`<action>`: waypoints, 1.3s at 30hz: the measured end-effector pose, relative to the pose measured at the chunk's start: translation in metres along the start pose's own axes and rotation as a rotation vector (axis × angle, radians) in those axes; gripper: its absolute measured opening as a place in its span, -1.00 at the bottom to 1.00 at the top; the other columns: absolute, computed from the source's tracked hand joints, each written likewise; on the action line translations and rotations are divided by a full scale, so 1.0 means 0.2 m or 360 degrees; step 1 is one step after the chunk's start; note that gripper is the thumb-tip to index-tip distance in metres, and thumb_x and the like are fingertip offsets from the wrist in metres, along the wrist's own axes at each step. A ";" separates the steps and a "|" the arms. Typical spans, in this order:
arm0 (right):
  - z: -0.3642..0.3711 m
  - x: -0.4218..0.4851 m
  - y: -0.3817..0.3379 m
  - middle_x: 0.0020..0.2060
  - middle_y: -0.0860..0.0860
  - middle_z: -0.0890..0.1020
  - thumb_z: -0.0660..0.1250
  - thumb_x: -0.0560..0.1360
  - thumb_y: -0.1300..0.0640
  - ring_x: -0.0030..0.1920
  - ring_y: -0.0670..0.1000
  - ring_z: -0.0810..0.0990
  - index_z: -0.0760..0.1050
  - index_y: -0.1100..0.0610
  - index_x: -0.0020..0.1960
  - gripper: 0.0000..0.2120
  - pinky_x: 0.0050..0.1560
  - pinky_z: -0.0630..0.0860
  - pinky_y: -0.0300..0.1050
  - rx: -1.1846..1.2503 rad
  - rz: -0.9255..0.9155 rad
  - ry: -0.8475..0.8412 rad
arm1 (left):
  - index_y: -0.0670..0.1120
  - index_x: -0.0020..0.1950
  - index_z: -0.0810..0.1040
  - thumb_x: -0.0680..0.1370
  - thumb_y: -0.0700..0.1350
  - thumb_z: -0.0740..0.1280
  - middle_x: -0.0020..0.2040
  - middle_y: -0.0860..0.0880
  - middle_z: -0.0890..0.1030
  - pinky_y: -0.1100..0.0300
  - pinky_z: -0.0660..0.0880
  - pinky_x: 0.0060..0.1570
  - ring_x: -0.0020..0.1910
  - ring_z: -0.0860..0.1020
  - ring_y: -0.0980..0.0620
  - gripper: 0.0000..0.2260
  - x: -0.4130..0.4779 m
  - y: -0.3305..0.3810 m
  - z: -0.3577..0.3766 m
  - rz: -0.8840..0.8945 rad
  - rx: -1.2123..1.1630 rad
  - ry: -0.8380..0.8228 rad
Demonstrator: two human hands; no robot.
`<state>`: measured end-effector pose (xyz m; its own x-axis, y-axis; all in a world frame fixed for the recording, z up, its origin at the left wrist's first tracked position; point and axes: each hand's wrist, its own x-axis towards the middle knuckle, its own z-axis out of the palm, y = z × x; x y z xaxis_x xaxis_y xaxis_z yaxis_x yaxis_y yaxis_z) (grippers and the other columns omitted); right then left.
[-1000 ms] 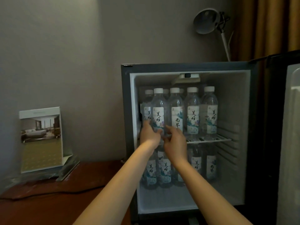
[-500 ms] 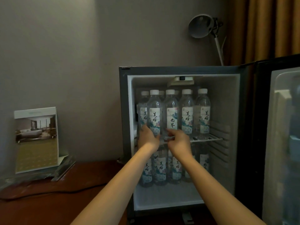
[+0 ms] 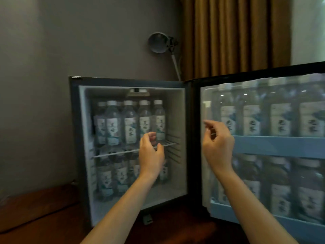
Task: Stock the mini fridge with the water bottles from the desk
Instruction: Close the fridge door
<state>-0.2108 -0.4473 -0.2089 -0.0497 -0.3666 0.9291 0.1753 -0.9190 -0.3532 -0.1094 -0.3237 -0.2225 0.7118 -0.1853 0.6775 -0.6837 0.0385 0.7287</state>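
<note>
left grip (image 3: pixel 151 155) and right grip (image 3: pixel 217 147) are bare, as are both slim forearms to the frame edge.

Likely a hotel guest room. A small fridge (image 3: pixel 75 138) holds rows of identical labelled bottles (image 3: pixel 129 124), with more racked in its open door (image 3: pixel 281 147). Around it are a dark wooden desk (image 3: pixel 35 205), grey wall (image 3: pixel 52 50), reading lamp (image 3: pixel 159 42) and heavy golden curtain (image 3: pixel 228 36).
</note>
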 end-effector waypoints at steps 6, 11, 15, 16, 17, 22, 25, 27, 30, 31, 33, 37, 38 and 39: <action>-0.54 0.13 0.22 -0.08 0.21 0.54 0.19 0.44 0.32 -0.03 0.14 0.48 0.55 0.28 0.03 -0.78 0.08 0.36 -0.19 -0.0371 -0.0072 0.0460 | -0.03 0.06 0.41 0.52 -0.32 0.24 -0.04 0.00 0.49 0.39 0.40 -0.12 -0.11 0.49 0.12 -0.78 -0.22 0.24 0.30 0.0207 -0.0314 -0.0129; -0.89 0.18 0.45 0.18 0.30 0.45 0.18 0.48 0.24 0.22 0.29 0.39 0.46 0.29 0.23 -0.66 0.29 0.20 -0.02 -0.0663 0.0274 0.0571 | -0.03 0.04 0.42 0.54 -0.30 0.25 -0.04 0.01 0.49 0.35 0.46 -0.16 -0.12 0.48 0.13 -0.82 -0.37 0.41 0.49 0.0222 -0.0451 -0.0252; -1.10 0.25 0.58 0.35 0.27 0.37 0.07 0.57 0.02 0.38 0.23 0.28 0.29 0.26 0.41 -0.52 0.37 0.13 0.05 -0.0710 0.0655 0.0491 | -0.04 0.02 0.43 0.55 -0.29 0.23 -0.07 0.06 0.47 0.43 0.42 -0.24 -0.14 0.46 0.18 -0.85 -0.43 0.51 0.59 0.0221 -0.0436 -0.0311; -1.14 0.27 0.61 0.39 0.25 0.33 0.06 0.60 0.00 0.41 0.21 0.25 0.22 0.24 0.45 -0.50 0.40 0.12 0.04 -0.0647 0.0756 0.0411 | -0.04 0.01 0.43 0.55 -0.28 0.23 -0.10 0.09 0.46 0.44 0.41 -0.26 -0.16 0.46 0.19 -0.86 -0.44 0.53 0.61 0.0232 -0.0415 -0.0318; -1.17 0.29 0.64 0.43 0.22 0.28 0.05 0.62 -0.03 0.44 0.20 0.23 0.14 0.21 0.49 -0.48 0.42 0.12 0.04 -0.0535 0.0870 0.0310 | -0.05 0.00 0.44 0.55 -0.27 0.23 -0.13 0.12 0.46 0.45 0.41 -0.28 -0.18 0.45 0.20 -0.87 -0.45 0.55 0.62 0.0242 -0.0394 -0.0324; -1.22 0.33 0.73 0.47 0.08 0.24 -0.02 0.58 -0.22 0.45 0.14 0.22 0.07 0.06 0.52 -0.41 0.44 0.14 0.05 -0.0143 0.1237 -0.0131 | -0.05 -0.04 0.46 0.56 -0.27 0.23 -0.17 0.11 0.48 0.50 0.41 -0.32 -0.19 0.46 0.19 -0.87 -0.48 0.60 0.66 0.0272 -0.0384 -0.0389; -1.25 0.32 0.69 0.38 0.09 0.36 0.02 0.58 -0.20 0.39 0.13 0.31 0.21 0.12 0.45 -0.44 0.32 0.23 -0.06 -0.0015 0.1240 -0.0139 | -0.04 -0.02 0.47 0.56 -0.25 0.23 -0.14 0.12 0.48 0.39 0.41 -0.29 -0.16 0.46 0.18 -0.88 -0.50 0.63 0.66 0.0288 -0.0366 -0.0423; -1.28 0.31 0.64 0.33 0.10 0.42 0.02 0.58 -0.19 0.34 0.14 0.36 0.28 0.13 0.41 -0.46 0.20 0.26 -0.10 -0.0037 0.1215 -0.0094 | -0.05 -0.02 0.47 0.57 -0.25 0.23 -0.12 0.10 0.48 0.42 0.43 -0.27 -0.15 0.46 0.20 -0.89 -0.51 0.66 0.66 0.0350 -0.0359 -0.0416; -1.32 0.26 0.56 0.20 0.12 0.52 0.01 0.59 -0.19 0.22 0.15 0.45 0.39 0.12 0.30 -0.50 0.16 0.32 -0.05 -0.0149 0.1033 0.0008 | -0.07 -0.02 0.47 0.55 -0.27 0.24 -0.11 0.04 0.49 0.49 0.42 -0.19 -0.16 0.47 0.18 -0.89 -0.53 0.75 0.65 0.0564 -0.0352 -0.0377; -1.33 0.24 0.53 0.10 0.11 0.55 0.01 0.60 -0.17 0.12 0.13 0.48 0.44 0.15 0.25 -0.52 0.08 0.33 -0.10 -0.0143 0.0955 0.0068 | -0.08 -0.01 0.48 0.55 -0.28 0.25 -0.11 0.03 0.50 0.48 0.42 -0.16 -0.16 0.47 0.17 -0.89 -0.54 0.79 0.65 0.0648 -0.0352 -0.0354; -1.36 0.22 0.47 -0.11 0.09 0.56 0.07 0.60 -0.11 -0.06 0.06 0.49 0.53 0.20 0.08 -0.58 -0.09 0.31 -0.17 -0.0059 0.0812 0.0189 | -0.15 0.01 0.50 0.53 -0.30 0.26 -0.09 -0.02 0.51 0.43 0.45 -0.14 -0.17 0.47 0.17 -0.89 -0.56 0.87 0.63 0.0830 -0.0352 -0.0273; -1.41 0.20 0.31 -0.37 0.15 0.59 0.22 0.51 -0.04 -0.37 -0.07 0.55 0.61 0.23 -0.19 -0.64 -0.27 0.44 -0.27 0.0270 0.0527 0.0212 | -0.17 0.02 0.51 0.52 -0.20 0.26 -0.08 -0.03 0.52 0.32 0.48 -0.12 -0.15 0.50 0.11 -0.89 -0.62 1.03 0.56 0.1222 -0.0331 -0.0105; -1.42 0.21 0.26 -0.43 0.13 0.56 0.25 0.49 0.01 -0.42 -0.07 0.51 0.59 0.25 -0.28 -0.65 -0.29 0.43 -0.25 0.0382 0.0476 0.0123 | -0.17 0.03 0.51 0.52 -0.18 0.25 -0.07 0.00 0.50 0.32 0.48 -0.09 -0.12 0.49 0.11 -0.87 -0.64 1.05 0.53 0.1274 -0.0331 -0.0111; -1.42 0.21 0.21 -0.46 0.09 0.53 0.27 0.49 0.06 -0.43 -0.05 0.49 0.57 0.25 -0.36 -0.65 -0.29 0.42 -0.20 0.0486 0.0426 -0.0026 | -0.16 0.05 0.50 0.51 -0.16 0.26 -0.05 0.02 0.48 0.32 0.47 -0.06 -0.10 0.48 0.11 -0.85 -0.66 1.07 0.50 0.1302 -0.0318 -0.0119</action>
<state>-0.4846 -0.5421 -0.2155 0.0522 -0.5823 0.8113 0.4638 -0.7053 -0.5361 -0.3663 -0.3897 -0.1651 -0.0125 -0.0878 0.9961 -0.9325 0.3606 0.0201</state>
